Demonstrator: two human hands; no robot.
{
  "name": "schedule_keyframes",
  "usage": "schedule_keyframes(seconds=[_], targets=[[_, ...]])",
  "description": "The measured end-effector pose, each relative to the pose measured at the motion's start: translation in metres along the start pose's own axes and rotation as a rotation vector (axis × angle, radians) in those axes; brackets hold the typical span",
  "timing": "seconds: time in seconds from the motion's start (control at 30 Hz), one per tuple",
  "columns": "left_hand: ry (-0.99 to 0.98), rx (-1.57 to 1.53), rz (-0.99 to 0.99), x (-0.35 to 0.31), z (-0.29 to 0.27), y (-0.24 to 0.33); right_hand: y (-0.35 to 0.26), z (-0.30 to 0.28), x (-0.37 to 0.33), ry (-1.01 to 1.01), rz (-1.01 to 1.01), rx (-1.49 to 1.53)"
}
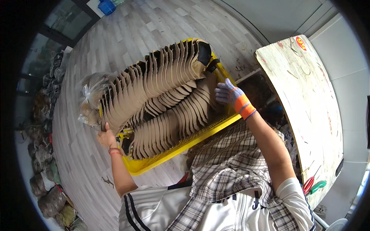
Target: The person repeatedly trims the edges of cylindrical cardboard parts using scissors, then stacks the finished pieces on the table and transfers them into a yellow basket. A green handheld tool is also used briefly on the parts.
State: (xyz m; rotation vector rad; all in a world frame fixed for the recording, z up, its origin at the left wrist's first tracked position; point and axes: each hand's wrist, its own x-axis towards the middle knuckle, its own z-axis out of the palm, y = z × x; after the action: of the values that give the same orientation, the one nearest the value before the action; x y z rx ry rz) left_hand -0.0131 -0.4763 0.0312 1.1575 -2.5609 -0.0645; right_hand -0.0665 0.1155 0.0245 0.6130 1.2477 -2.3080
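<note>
A yellow plastic basket (pixel 187 144) holds rows of tan, curved, leather-like pieces standing on edge, with dark backs. The long upper row (pixel 156 79) rises above the rim at the far side. Nearer me lies a second row (pixel 165 129), with a shorter one partly hidden between them. My bare left hand (pixel 106 138) is closed around the end piece at the left of the upper row; its fingertips are partly hidden. My right hand (pixel 231 94), in a pale glove with an orange cuff, has its fingers stretched out over the basket's right end and holds nothing.
A worn worktable (pixel 308 96) stands at the right, with red-handled and green-handled tools (pixel 318 186) on its near edge. A clear plastic bag (pixel 90 98) lies left of the basket. Filled bags (pixel 50 200) line the left wall. A blue water jug (pixel 106 6) stands far off.
</note>
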Motion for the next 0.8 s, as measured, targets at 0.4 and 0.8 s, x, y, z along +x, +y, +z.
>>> schedule_keyframes(seconds=[0.4,0.8], targets=[[-0.103,0.264,0.861,-0.013,-0.001,0.097,0.039,0.034,0.005,-0.063,-0.096,-0.378],[-0.103,0.193,0.822,-0.019,0.021,0.088,0.022,0.020,-0.006,-0.065,-0.027,0.007]])
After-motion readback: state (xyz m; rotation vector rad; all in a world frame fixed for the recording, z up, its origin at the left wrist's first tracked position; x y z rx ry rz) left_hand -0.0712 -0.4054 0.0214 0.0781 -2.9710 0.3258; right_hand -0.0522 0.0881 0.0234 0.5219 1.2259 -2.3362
